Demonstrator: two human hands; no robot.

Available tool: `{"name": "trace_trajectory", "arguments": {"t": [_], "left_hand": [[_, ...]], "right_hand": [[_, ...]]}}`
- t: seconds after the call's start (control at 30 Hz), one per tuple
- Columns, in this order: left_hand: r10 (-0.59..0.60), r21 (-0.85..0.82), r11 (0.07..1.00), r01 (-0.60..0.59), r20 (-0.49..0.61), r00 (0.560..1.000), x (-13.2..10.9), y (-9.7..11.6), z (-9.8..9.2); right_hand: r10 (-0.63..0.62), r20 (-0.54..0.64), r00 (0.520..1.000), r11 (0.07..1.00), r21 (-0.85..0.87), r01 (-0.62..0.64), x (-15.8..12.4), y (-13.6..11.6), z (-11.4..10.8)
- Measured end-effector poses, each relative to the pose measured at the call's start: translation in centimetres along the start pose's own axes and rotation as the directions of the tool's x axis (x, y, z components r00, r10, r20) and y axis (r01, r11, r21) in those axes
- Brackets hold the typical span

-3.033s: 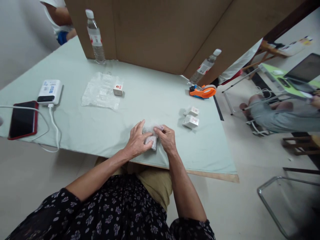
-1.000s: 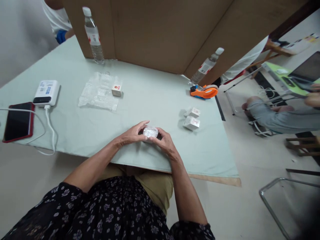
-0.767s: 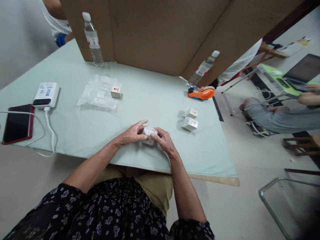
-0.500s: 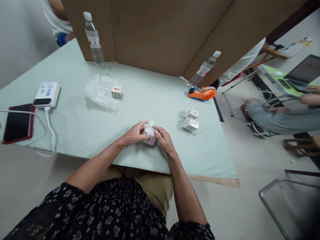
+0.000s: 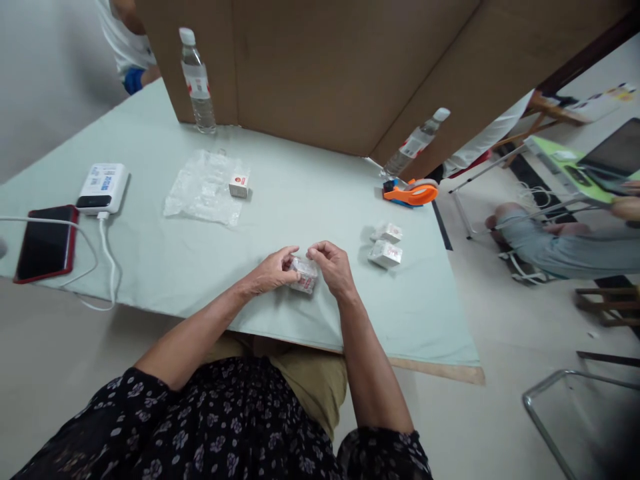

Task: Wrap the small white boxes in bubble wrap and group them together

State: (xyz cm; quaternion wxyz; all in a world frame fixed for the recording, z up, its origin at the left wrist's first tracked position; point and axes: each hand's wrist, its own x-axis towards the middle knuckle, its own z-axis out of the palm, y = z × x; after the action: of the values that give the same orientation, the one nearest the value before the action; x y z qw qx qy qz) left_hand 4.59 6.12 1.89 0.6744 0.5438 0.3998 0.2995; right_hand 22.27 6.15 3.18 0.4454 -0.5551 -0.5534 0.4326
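Note:
A small white box with red print, wrapped in clear bubble wrap (image 5: 306, 280), sits near the table's front edge. My left hand (image 5: 271, 272) grips it from the left side, thumb along the top. At its upper right corner, my right hand (image 5: 334, 268) has thumb and forefinger pinched together; whatever lies between those fingertips is too small to make out. Beyond my left hand lies a flat sheet of bubble wrap (image 5: 197, 190), with an unwrapped small white box (image 5: 239, 185) at its right edge. Two wrapped small boxes (image 5: 386, 254) rest to the right.
An orange tape dispenser (image 5: 413, 193) lies at the right back. Water bottles (image 5: 199, 90) stand before a tall cardboard panel (image 5: 310, 73). On the left are a white power bank (image 5: 105, 189), its cable and a phone (image 5: 46, 243). Other people sit beyond the table.
My right hand has moved slightly up off the box's side, its fingers now pinched at the top corner. The bubble wrap sheet appears flatter. The whole view has shifted slightly.

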Motion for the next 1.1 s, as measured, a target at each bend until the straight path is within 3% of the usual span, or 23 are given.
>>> {"name": "trace_trajectory", "arguments": {"t": [0.23,0.5,0.6,0.73,0.83,1.0,1.1], "left_hand": [[0.001,0.049,0.999,0.001,-0.042,0.999,0.2,-0.3,0.0],[0.007,0.08,0.997,-0.003,-0.043,0.999,0.0,0.0,0.1],[0.022,0.077,0.997,-0.018,-0.051,0.998,0.2,0.0,0.1],[-0.014,0.011,1.0,0.015,-0.043,0.999,0.5,0.2,-0.2],[-0.054,-0.041,0.998,0.051,-0.081,0.995,0.3,0.6,-0.2],[-0.094,-0.131,0.988,0.088,-0.043,0.995,-0.5,1.4,1.1],[-0.097,-0.147,0.985,0.093,-0.017,0.995,-0.4,1.7,2.7]], "right_hand": [[-0.167,-0.083,0.983,0.907,-0.403,0.12,-3.7,-1.1,0.4],[-0.187,0.049,0.981,0.856,-0.481,0.188,-3.4,-0.6,0.0],[-0.184,0.043,0.982,0.873,-0.451,0.183,-3.5,-0.8,-0.3],[-0.229,-0.095,0.969,0.924,-0.333,0.186,-5.7,-0.8,-1.4],[-0.184,-0.165,0.969,0.955,-0.264,0.136,-8.0,-0.2,-2.2],[-0.052,-0.143,0.988,0.987,-0.157,0.029,-9.9,1.4,-2.2],[-0.056,-0.137,0.989,0.981,-0.19,0.029,-10.0,2.0,-2.2]]}}
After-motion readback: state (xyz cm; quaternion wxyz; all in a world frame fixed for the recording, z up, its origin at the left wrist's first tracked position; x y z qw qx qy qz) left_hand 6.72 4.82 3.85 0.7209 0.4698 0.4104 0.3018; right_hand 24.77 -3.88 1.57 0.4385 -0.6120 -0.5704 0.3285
